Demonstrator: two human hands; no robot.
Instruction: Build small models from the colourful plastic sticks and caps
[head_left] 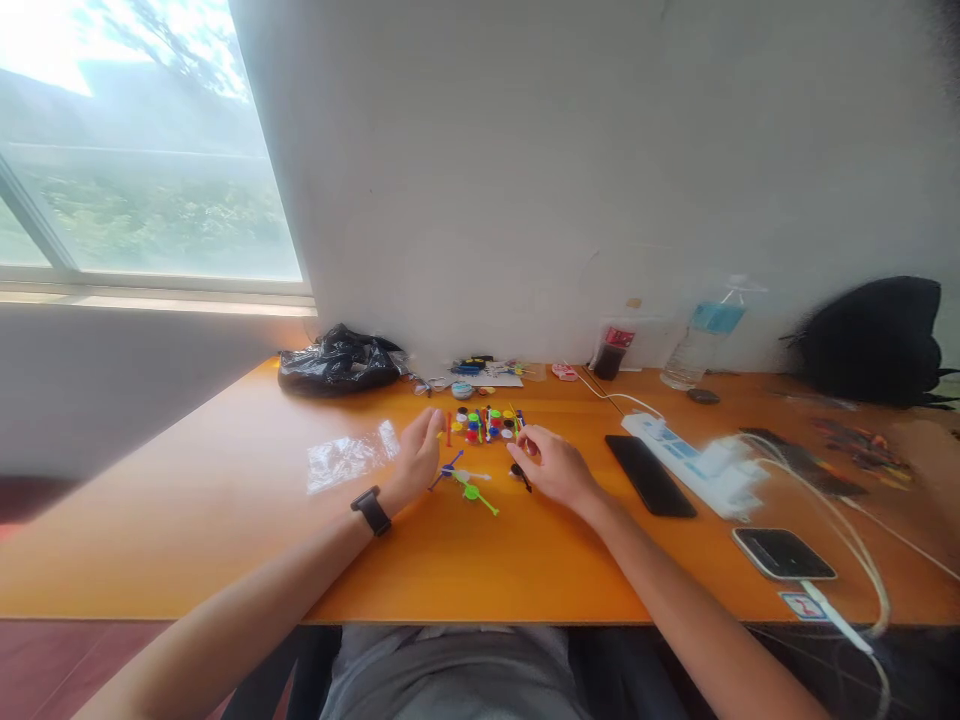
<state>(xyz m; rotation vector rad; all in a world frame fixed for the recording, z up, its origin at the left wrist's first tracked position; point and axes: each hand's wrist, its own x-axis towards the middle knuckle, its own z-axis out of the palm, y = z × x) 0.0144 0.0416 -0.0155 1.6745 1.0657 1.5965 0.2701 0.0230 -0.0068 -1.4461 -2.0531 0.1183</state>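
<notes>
My left hand (418, 450), with a dark watch on the wrist, is held closed at the left of a cluster of small coloured plastic discs and sticks (484, 424). A bit of yellow shows by its fingertips; whatever they hold is hidden. At the cluster's right end, my right hand (553, 462) has its fingers curled in a pinch, and I cannot make out what is in it. Just below those fingers lies a black arrow piece with a round hub (517, 470). Between the hands are a green arrow piece (472, 493), a white arrow piece (463, 475) and a blue arrow piece (448, 469).
A clear plastic bag (351, 458) lies left of my left hand, with a black bag (341, 362) behind. On the right are a black phone (649, 475), a white power strip (682, 460) with cables, another phone (784, 553) and a water bottle (691, 350).
</notes>
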